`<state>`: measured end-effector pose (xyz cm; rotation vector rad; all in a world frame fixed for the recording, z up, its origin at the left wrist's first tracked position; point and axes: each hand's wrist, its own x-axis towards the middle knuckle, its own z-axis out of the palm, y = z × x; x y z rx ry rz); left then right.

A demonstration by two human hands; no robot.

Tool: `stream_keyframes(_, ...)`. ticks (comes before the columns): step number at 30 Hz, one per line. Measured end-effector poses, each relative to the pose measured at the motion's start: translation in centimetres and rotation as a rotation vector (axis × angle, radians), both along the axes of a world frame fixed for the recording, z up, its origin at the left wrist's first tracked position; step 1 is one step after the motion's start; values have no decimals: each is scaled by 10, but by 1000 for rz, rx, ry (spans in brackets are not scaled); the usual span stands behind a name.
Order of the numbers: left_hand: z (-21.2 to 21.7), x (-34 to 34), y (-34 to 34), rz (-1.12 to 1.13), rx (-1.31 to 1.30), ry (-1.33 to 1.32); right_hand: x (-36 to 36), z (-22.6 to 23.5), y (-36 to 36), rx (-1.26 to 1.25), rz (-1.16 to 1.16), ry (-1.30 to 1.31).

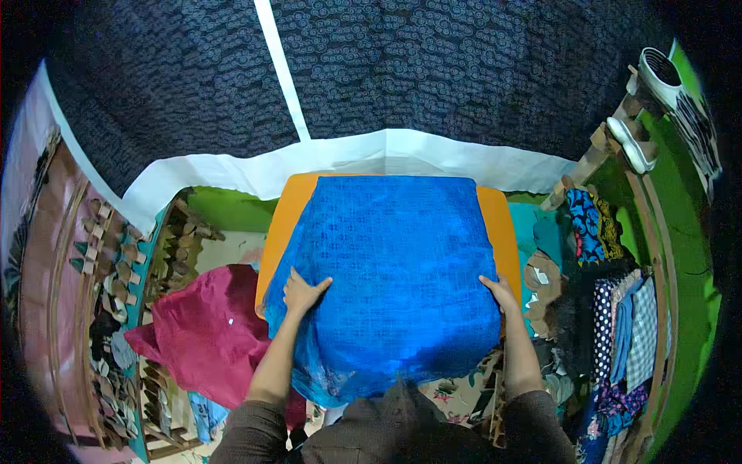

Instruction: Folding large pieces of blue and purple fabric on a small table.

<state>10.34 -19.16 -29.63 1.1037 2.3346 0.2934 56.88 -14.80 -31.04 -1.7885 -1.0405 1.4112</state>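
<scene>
Dark patterned cloth backs scene; orange board centre, blue fabric draped over it; left hand at 8 o'clock, fingers spread flat; right hand at 4 o'clock, fingers together on edge; red garment beside; best to smooth outward evenly, keep edges square.

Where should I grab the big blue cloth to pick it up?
Probably by its two near side edges, one hand each side, coming from the near end. The blue cloth lies spread flat over the orange board, and the left hand and right hand already rest at those edges.
</scene>
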Motion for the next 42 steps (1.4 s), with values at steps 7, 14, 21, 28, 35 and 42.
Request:
stream_keyframes(7, -17, -35, 28, -72, 194, -334, -18, 11, 13, -124, 47, 128)
stream_keyframes(14, 35, -36, 17, -65, -34, -481, -7, 5, 3, -240, 24, 238)
stream_keyframes(21, -36, -81, -25, 89, -35, -1049, 4, -30, 5, -513, 115, 287)
stream_keyframes(28, 50, -72, 2, 225, 190, -1311, -27, 62, 19, 17, -56, 264)
stream_keyframes(35, 166, -61, 95, 188, 383, -1542, -16, 165, 112, -12, 41, 399)
stream_keyframes(42, 256, -53, 149, -218, 771, -1387, -12, 245, 166, 268, 33, 590)
